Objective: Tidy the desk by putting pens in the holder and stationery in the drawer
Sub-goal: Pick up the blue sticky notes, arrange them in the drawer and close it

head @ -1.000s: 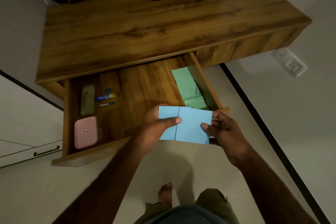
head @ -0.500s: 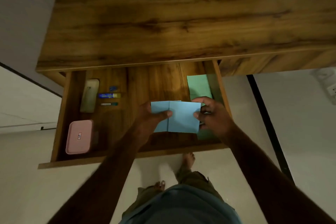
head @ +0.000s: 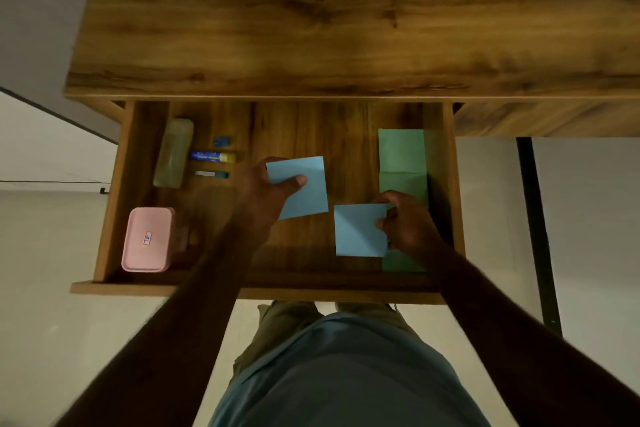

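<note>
Open wooden drawer point(head: 450, 184) across the middle of the frame, under the desk top point(head: 346, 28) filling the upper part. At lower left inside: pink case point(head: 147, 240). Above it, toward upper left: greenish translucent case point(head: 173, 152), upright along the drawer's depth. Just right of that, a column of small things, apart from one another: blue sharpener-like piece point(head: 221, 141), blue-and-yellow glue stick point(head: 212, 157), small teal-tipped item point(head: 212, 174), too small to identify. Centre: left hand point(head: 266, 194) pinching a blue note pad point(head: 303, 185), thumb on top. Right of centre, slightly lower: right hand point(head: 410, 225) gripping a second blue note pad point(head: 360, 230) by its right edge, the two pads apart. Far right: green note pads point(head: 401, 152) in a row along the drawer's right wall, partly under the right hand.
</note>
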### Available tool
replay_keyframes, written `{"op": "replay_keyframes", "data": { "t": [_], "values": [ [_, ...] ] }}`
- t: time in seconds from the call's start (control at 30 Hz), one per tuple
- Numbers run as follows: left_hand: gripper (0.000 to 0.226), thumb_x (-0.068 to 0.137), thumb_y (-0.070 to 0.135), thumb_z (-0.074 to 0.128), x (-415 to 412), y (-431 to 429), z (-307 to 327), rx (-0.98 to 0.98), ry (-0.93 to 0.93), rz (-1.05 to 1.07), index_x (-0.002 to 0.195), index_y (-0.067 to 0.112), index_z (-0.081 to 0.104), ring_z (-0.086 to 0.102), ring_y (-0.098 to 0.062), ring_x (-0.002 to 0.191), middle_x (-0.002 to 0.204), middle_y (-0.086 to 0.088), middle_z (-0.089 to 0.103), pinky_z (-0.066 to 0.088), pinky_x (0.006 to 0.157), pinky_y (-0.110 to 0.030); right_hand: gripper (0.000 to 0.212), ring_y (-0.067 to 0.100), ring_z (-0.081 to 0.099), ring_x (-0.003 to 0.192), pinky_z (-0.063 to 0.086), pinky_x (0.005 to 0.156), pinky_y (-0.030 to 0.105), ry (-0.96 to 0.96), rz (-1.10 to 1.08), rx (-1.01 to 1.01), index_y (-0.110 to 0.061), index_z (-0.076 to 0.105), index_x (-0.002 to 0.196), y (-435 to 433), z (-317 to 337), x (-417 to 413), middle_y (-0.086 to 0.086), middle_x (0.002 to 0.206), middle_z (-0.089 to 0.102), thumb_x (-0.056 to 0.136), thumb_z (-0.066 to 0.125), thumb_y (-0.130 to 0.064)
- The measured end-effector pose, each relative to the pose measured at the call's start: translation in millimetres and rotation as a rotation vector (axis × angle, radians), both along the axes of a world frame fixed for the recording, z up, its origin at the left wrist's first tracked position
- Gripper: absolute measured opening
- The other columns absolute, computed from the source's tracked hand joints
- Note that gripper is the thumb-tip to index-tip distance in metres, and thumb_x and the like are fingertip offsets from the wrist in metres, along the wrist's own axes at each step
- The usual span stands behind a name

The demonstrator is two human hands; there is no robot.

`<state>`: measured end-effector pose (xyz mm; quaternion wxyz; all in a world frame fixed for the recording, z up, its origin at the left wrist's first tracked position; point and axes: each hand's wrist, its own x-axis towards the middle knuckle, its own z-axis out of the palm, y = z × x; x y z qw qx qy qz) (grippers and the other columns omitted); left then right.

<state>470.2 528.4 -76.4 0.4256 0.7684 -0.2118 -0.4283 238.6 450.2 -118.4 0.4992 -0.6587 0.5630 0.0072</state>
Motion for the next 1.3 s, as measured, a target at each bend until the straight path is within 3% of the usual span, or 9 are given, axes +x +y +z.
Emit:
{"op": "replay_keyframes", "data": {
  "t": [0.1,0.2,0.47,0.63,0.77,0.87,0.97,1.13,1.3],
  "values": [
    [0.043,0.084,0.025,0.076,6,-3,-4,0.012,-0.008,-0.058,0.121,0.017,0.056,0.058,-0.012,0.095,0.111,0.000,0.060,0.044,0.067,-0.022,0.037,0.026,0.062,0.112,0.059,0.088,0.042,0.098,0.042,-0.038,-0.017,0.062,0.127,8,-11,4,0.008,0.126,0.063,0.092,0.067,-0.007],
    [0.044,0.084,0.026,0.077,11,-4,-6,0.019,-0.012,-0.096,0.122,0.016,0.056,0.059,-0.013,0.096,0.113,-0.002,0.060,0.044,0.067,-0.022,0.043,0.022,0.063,0.108,0.053,0.079,0.027,0.178,0.066,-0.061,-0.021,0.060,0.132,21,-19,6,0.005,0.124,0.065,0.091,0.069,-0.012],
    [0.043,0.084,0.024,0.076,18,-6,-12,0.030,0.065,-0.161,0.122,0.017,0.057,0.058,-0.013,0.096,0.112,-0.001,0.060,0.044,0.067,-0.022,0.050,0.027,0.052,0.118,0.055,0.092,0.045,0.419,0.194,-0.280,-0.029,0.060,0.132,32,-3,16,0.004,0.127,0.047,0.085,0.076,-0.028],
    [0.030,0.087,0.025,0.074,12,-9,-16,0.063,0.142,-0.173,0.113,0.024,0.058,0.060,-0.019,0.098,0.108,-0.001,0.062,0.048,0.074,-0.028,0.043,0.027,0.060,0.108,0.055,0.090,0.042,0.184,0.078,-0.253,-0.020,0.059,0.131,20,7,21,0.008,0.122,0.056,0.089,0.070,-0.016],
    [0.022,0.088,0.018,0.071,-2,-17,-17,0.091,0.228,-0.159,0.097,0.031,0.056,0.059,-0.018,0.096,0.101,0.004,0.061,0.051,0.077,-0.033,0.052,0.020,0.062,0.114,0.057,0.091,0.042,-0.071,-0.083,-0.062,-0.021,0.048,0.144,5,19,37,0.003,0.127,0.063,0.095,0.066,-0.015],
    [0.024,0.088,0.017,0.071,-12,-25,-15,0.095,0.296,-0.164,0.106,0.028,0.059,0.062,-0.028,0.105,0.108,-0.003,0.064,0.054,0.089,-0.049,0.054,0.017,0.062,0.108,0.061,0.082,0.041,-0.182,-0.133,-0.003,-0.026,0.046,0.145,-4,27,48,0.002,0.121,0.062,0.096,0.065,-0.015],
    [0.032,0.089,0.016,0.070,-20,-33,-13,0.087,0.308,-0.188,0.119,0.016,0.058,0.063,-0.032,0.107,0.114,-0.009,0.065,0.053,0.091,-0.052,0.045,0.022,0.067,0.102,0.064,0.076,0.045,-0.183,-0.137,-0.067,-0.026,0.055,0.135,-15,25,49,0.005,0.114,0.067,0.095,0.064,-0.009],
    [0.038,0.090,0.002,0.063,-14,-38,-23,0.087,0.203,-0.169,0.125,0.014,0.053,0.063,-0.024,0.106,0.113,-0.008,0.062,0.060,0.082,-0.039,0.043,0.023,0.066,0.101,0.063,0.075,0.047,-0.078,-0.124,-0.185,-0.024,0.058,0.131,-31,12,45,0.007,0.114,0.068,0.093,0.065,-0.006],
    [0.038,0.092,-0.001,0.058,-5,-32,-27,0.159,0.153,-0.239,0.127,0.014,0.056,0.064,-0.011,0.096,0.103,0.002,0.064,0.054,0.066,-0.019,0.043,0.024,0.064,0.106,0.062,0.077,0.042,0.006,-0.078,-0.216,-0.023,0.057,0.134,-35,-2,47,0.007,0.115,0.067,0.095,0.063,-0.007]
  ]
}}
